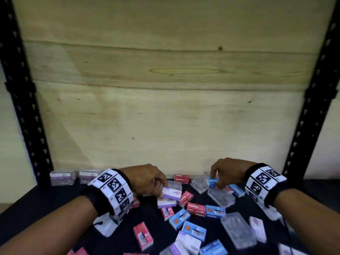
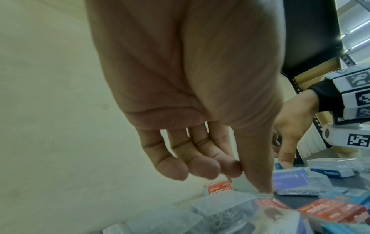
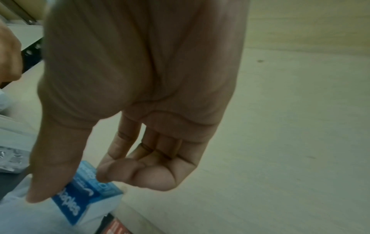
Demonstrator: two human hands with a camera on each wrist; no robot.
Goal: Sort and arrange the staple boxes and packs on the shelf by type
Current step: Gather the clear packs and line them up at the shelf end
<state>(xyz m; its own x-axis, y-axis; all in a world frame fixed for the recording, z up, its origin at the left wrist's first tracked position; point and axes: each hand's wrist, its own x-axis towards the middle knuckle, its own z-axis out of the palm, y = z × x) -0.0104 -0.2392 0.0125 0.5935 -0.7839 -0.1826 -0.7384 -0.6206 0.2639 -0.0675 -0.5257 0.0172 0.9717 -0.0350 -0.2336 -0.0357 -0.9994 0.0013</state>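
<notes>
Red, blue and clear plastic staple packs lie mixed on the black shelf board. My left hand reaches down at the centre and pinches a clear pack with a purple label, which lies on another purple-labelled pack. In the left wrist view the thumb and curled fingers close over that clear pack. My right hand pinches a small blue staples box near the back wall. Its thumb and forefinger hold the box by its sides.
Two clear purple-labelled packs stand side by side at the back left. A plywood panel closes the back. Black perforated uprights frame both sides. A red box sits against the wall between my hands.
</notes>
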